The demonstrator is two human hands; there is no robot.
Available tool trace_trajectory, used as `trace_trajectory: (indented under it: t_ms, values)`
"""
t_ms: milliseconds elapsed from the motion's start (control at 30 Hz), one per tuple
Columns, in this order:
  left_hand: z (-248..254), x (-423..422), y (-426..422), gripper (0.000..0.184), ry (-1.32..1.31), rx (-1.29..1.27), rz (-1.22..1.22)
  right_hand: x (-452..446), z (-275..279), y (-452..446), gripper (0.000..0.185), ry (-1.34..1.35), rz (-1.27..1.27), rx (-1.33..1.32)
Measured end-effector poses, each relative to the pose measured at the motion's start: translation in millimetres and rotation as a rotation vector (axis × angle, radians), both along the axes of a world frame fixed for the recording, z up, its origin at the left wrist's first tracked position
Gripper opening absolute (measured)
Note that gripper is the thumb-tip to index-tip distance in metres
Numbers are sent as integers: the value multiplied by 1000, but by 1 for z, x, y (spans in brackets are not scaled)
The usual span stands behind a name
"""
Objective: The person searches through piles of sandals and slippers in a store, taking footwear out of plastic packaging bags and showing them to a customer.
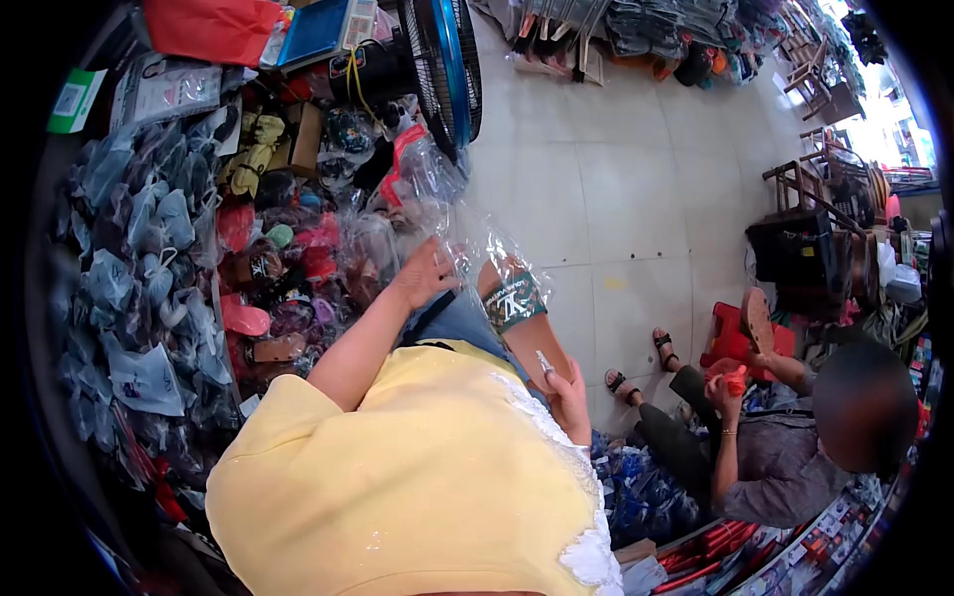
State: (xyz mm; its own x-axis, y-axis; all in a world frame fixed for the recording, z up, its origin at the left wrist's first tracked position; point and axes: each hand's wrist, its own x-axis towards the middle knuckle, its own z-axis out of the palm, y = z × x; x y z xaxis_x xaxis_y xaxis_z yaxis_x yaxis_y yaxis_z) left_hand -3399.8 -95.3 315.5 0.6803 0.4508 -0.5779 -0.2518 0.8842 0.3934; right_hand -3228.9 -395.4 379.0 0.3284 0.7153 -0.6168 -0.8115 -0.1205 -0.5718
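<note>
A brown slipper (538,343) with a dark green patterned strap (515,301) is in my right hand (567,393), whose fingers close round its lower end. Clear plastic wrap (475,238) lies over the slipper's upper part and stretches up to the left. My left hand (427,271) is beside the plastic, with its fingers bent towards it; whether they pinch the plastic is hard to make out. Many wrapped slippers, among them a pink one (245,316), lie left of my left arm.
A fan (444,74) stands above my hands. Grey plastic-wrapped bundles (139,258) line the far left. At the right another person (785,457) sits holding a brown shoe (757,320) near a red stool (730,333). Stacked chairs (810,189) are at the upper right.
</note>
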Motion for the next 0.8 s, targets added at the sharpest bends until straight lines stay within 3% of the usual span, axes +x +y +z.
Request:
trace_trajectory:
  t_ms: [33,133,233,367,433,467,533,567,667,767,800]
  values:
    - [-4,3,3,46,3,-8,-5,-2,3,8,47,3,-5,-8]
    - [-9,15,23,19,34,49,82,-7,10,20,48,3,-39,-2]
    - [-25,-8,60,20,37,59,247,-3,10,22,50,-40,-22,-42]
    - [-53,-72,120,15,279,-6,577,6,12,14,50,-62,-46,-77]
    - [-64,-102,131,24,463,194,675,11,12,14,50,-52,-59,-78]
    - [-52,-98,126,24,455,196,679,13,13,16,51,-63,-62,-75]
    - [-26,-90,110,48,814,449,658,17,14,23,52,-75,-60,-65]
    - [-22,-85,100,48,812,453,666,18,14,26,53,-62,-52,-43]
    - [-18,-56,71,62,1000,746,413,16,19,41,55,-5,-28,34]
    - [-34,-17,47,55,785,976,-177,13,24,57,56,83,2,124]
    - [-21,2,35,46,628,888,-184,12,25,61,56,129,13,163]
